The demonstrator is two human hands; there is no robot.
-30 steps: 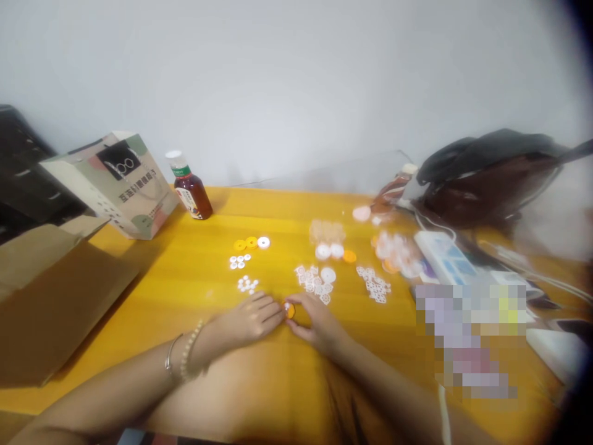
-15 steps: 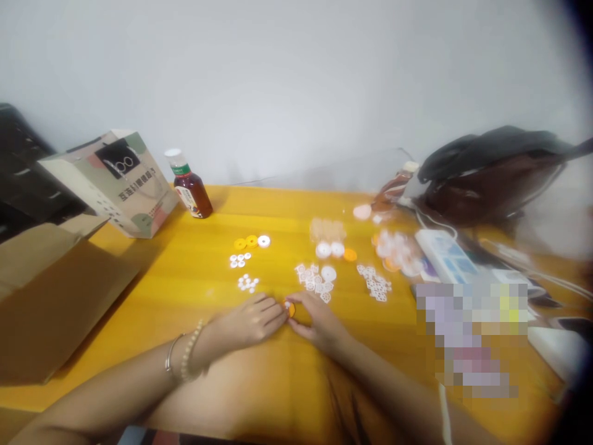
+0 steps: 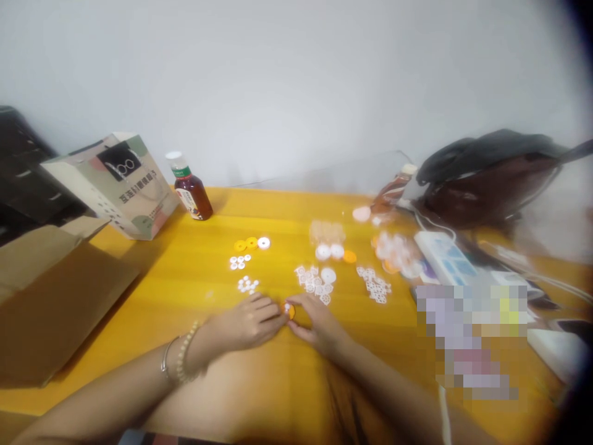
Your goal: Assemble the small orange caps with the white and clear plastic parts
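Note:
Between thumb and forefinger, my right hand (image 3: 322, 324) grips the rim of a small orange disc (image 3: 290, 312) with a whitish centre. My left hand (image 3: 252, 321) is closed at the disc's left edge, fingers curled together; whatever lies under its fingertips is hidden. Just beyond the left hand are small white round pieces (image 3: 249, 285), with several white rings (image 3: 239, 262) behind them. Further back stand yellow discs (image 3: 245, 245) and a white disc (image 3: 264, 243) in a row. Past my right hand lies a group of white patterned cut-out pieces (image 3: 315, 283).
A second group of cut-outs (image 3: 374, 284) and a pile of pale and orange discs (image 3: 398, 252) lie right, near a power strip (image 3: 447, 258) and dark bag (image 3: 491, 179). At left are an open cardboard box (image 3: 60, 296), paper bag (image 3: 134, 191) and bottle (image 3: 192, 194).
Both hands stay together at the disc. My left fingers have drawn back very slightly, and a little more of the disc shows. The table pieces have not moved.

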